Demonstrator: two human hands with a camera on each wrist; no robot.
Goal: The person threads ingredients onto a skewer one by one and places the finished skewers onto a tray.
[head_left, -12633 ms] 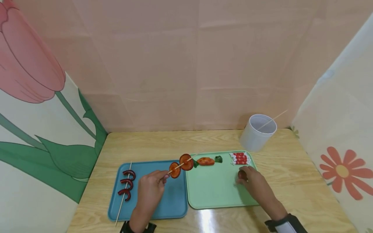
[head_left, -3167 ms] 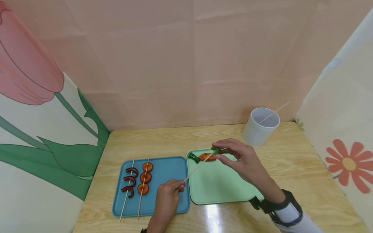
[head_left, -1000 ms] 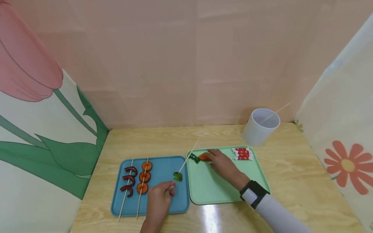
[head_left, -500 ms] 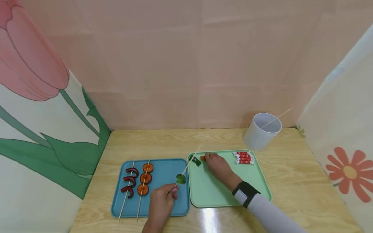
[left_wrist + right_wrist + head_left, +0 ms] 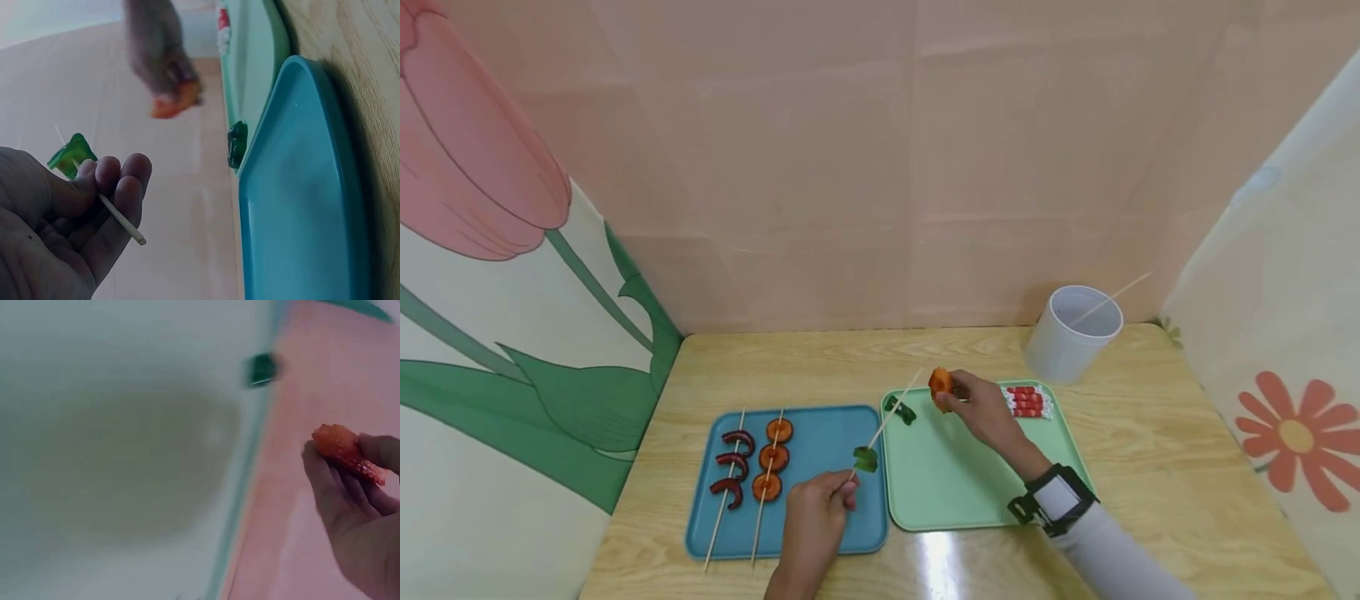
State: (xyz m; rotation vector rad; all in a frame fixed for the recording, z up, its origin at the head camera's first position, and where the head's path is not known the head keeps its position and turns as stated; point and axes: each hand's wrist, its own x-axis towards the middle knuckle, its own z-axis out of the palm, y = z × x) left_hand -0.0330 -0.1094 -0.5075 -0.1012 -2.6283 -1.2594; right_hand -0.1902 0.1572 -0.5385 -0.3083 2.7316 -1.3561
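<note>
Two loaded skewers (image 5: 773, 457) lie nearly parallel on the blue tray (image 5: 829, 429), probably so they stay apart. Fingers of the left hand (image 5: 815, 517) pinch a thin wooden stick (image 5: 882, 429) low, seemingly leaving the end beyond a glossy green piece (image 5: 866, 459) bare. Fingers of the right hand (image 5: 987, 410) grip a bumpy orange chunk (image 5: 940, 387) (clear of the light-green tray (image 5: 940, 492)).

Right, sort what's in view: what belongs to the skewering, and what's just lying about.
Part of the job:
held stick with green piece
orange piece
loose green piece
green tray
red-and-white pieces, probably
blue tray
curled-piece skewer
round-slice skewer
cup and spare stick, probably

Just around:
tulip print
red flower print
</note>
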